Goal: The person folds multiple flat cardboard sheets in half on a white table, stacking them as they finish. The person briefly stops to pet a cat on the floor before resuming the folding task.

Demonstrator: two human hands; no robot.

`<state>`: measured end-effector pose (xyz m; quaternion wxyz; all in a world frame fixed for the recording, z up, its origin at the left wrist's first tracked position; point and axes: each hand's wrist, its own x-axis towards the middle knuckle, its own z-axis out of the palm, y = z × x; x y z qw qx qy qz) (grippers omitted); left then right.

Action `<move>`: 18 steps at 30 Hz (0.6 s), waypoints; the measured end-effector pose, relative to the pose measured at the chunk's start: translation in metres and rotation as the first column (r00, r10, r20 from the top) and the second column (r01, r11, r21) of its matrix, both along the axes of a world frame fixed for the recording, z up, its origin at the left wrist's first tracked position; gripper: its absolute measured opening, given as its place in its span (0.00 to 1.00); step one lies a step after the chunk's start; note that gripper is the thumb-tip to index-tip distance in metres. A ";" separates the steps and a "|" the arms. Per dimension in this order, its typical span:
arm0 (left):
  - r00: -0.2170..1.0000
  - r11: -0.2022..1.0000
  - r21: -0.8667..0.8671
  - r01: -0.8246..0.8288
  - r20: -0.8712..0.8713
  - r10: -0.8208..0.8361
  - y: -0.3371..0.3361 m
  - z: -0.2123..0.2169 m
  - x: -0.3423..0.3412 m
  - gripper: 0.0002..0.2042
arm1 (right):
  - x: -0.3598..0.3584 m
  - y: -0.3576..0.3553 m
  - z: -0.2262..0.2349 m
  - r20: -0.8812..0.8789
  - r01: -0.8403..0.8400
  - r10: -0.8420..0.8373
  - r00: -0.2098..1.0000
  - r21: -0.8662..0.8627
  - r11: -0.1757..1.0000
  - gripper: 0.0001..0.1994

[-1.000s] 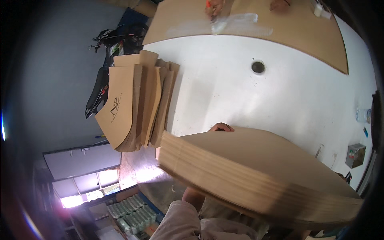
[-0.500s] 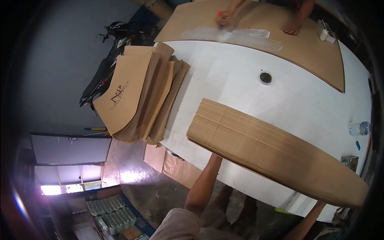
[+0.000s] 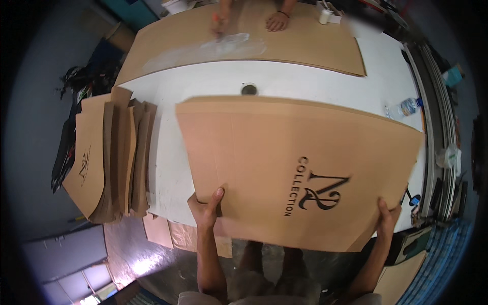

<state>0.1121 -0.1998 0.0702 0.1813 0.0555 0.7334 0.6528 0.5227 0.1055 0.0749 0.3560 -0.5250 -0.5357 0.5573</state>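
A stack of large brown cardboard sheets (image 3: 244, 157) leans toward me over the near side of the table, its top face with dark print showing. My left hand (image 3: 206, 207) grips its left side near the lower corner, thumb on the printed face and fingers out of sight behind. At the lower right edge my right hand (image 3: 388, 217) holds the stack the same way, thumb in front. The lower edge of the sheets hangs past the front of the white table (image 3: 170, 152).
Across the table, a co-worker's hand (image 3: 219, 23) spreads whitish stuff on a large cardboard sheet (image 3: 315, 46); the other hand (image 3: 277, 22) rests flat. A pile of bent cardboard (image 3: 94, 157) stands left. A small round pot (image 3: 248, 90) and a plastic bottle (image 3: 408, 107) are on the table.
The cardboard stack has turned from showing its layered long edge to showing its printed face. Both my hands are now visible on it. The view has swung to the right.
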 end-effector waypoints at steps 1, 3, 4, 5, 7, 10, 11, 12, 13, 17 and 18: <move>0.998 0.995 -0.101 0.016 0.067 -0.009 -0.001 -0.009 0.003 0.27 | -0.002 -0.006 -0.005 0.034 0.016 -0.013 0.999 -0.078 0.997 0.31; 0.983 0.967 -0.250 0.054 0.183 -0.008 -0.002 -0.037 0.001 0.29 | -0.023 -0.013 -0.029 0.119 0.059 -0.045 0.992 -0.110 0.992 0.29; 0.973 0.944 -0.321 0.070 0.231 0.007 -0.005 -0.054 -0.002 0.30 | -0.037 -0.013 -0.040 0.132 0.031 -0.006 0.991 -0.186 0.982 0.27; 0.982 0.916 -0.395 0.073 0.189 0.004 -0.007 -0.075 -0.002 0.30 | -0.045 -0.011 -0.052 0.142 0.007 0.031 0.989 -0.259 0.966 0.25; 0.994 0.843 -0.533 0.070 0.112 -0.012 -0.010 -0.111 0.000 0.31 | -0.048 -0.004 -0.089 0.208 0.021 0.048 0.977 -0.317 0.948 0.24; 0.985 0.833 -0.541 0.116 0.168 -0.028 -0.014 -0.105 -0.007 0.33 | -0.056 0.003 -0.099 0.217 -0.003 0.095 0.972 -0.390 0.921 0.26; 0.982 0.808 -0.576 0.125 0.186 -0.020 -0.023 -0.112 -0.002 0.34 | -0.052 -0.002 -0.097 0.212 -0.009 0.106 0.972 -0.412 0.911 0.27; 0.985 0.800 -0.588 0.117 0.171 -0.019 -0.019 -0.118 -0.010 0.36 | -0.056 0.003 -0.099 0.194 -0.026 0.108 0.975 -0.383 0.923 0.28; 0.985 0.790 -0.601 0.124 0.171 -0.025 -0.012 -0.117 -0.014 0.37 | -0.053 0.003 -0.106 0.191 -0.030 0.104 0.976 -0.355 0.934 0.28; 0.978 0.663 -0.726 0.184 0.200 -0.053 0.004 -0.110 -0.021 0.42 | -0.043 0.011 -0.130 0.258 -0.048 0.143 0.956 -0.340 0.939 0.27; 0.985 0.659 -0.735 0.160 0.167 -0.053 -0.010 -0.123 -0.032 0.43 | -0.054 0.012 -0.129 0.255 -0.065 0.160 0.954 -0.346 0.936 0.27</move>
